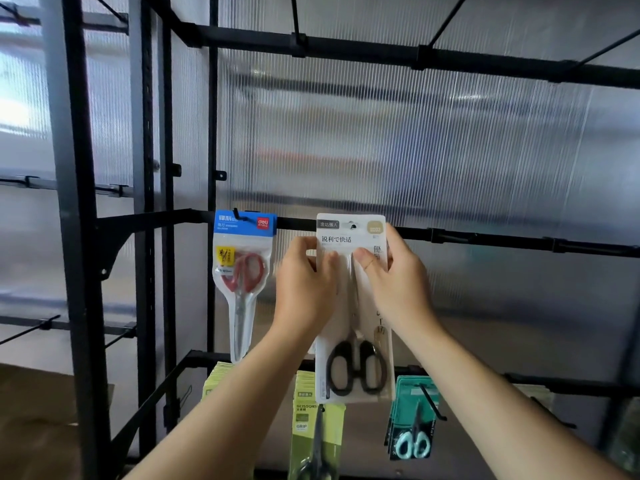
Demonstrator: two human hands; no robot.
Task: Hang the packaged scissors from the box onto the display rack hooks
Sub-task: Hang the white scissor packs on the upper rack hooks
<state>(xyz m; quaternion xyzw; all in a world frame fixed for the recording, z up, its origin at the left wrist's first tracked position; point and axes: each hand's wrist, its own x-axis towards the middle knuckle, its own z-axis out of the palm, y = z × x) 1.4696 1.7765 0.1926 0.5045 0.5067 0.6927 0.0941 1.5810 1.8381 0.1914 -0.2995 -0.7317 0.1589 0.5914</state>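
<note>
Against the rack's [485, 237] middle bar I hold the white pack [353, 306] upright, beside the hung red pack [242, 271]. My left hand [304, 282] and right hand [398, 282] pinch its upper edges, thumbs in front, to steady its hole [351, 226] at the hook.

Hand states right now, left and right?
Left hand: pinching the white scissors pack by its left edge.
Right hand: pinching the same pack by its right edge.
</note>
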